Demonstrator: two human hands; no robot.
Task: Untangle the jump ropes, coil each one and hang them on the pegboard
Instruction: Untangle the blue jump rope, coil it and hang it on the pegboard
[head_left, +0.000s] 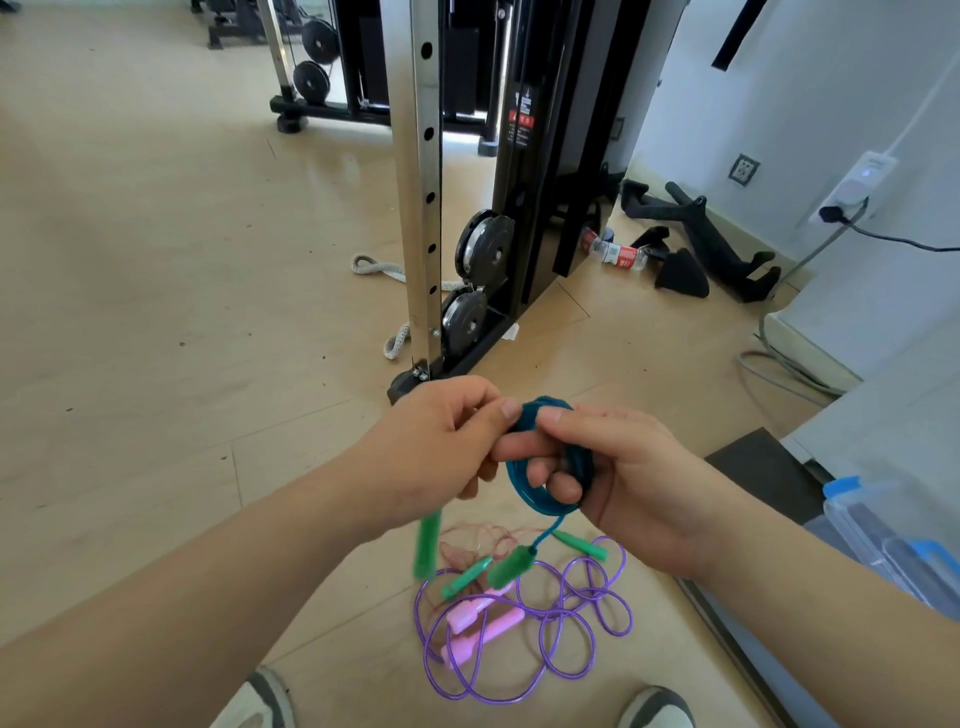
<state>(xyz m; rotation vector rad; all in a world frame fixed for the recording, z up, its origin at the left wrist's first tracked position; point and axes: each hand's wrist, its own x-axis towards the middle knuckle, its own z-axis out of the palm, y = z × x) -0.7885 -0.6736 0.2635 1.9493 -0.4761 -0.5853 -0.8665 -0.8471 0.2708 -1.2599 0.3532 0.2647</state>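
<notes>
A teal jump rope is wound in a coil around the fingers of my right hand, which grips it. My left hand pinches the rope at the top of the coil. Two green handles hang from it: one below my left hand, blurred, and one below the coil. On the floor beneath lie a purple rope with pink handles and a thin reddish rope with green handles, loosely tangled together. No pegboard is in view.
A steel cable-machine upright with pulleys stands just ahead. My shoes show at the bottom edge. A clear plastic box with blue clips sits on the right. Black handles and a bottle lie by the wall; grey cables trail right.
</notes>
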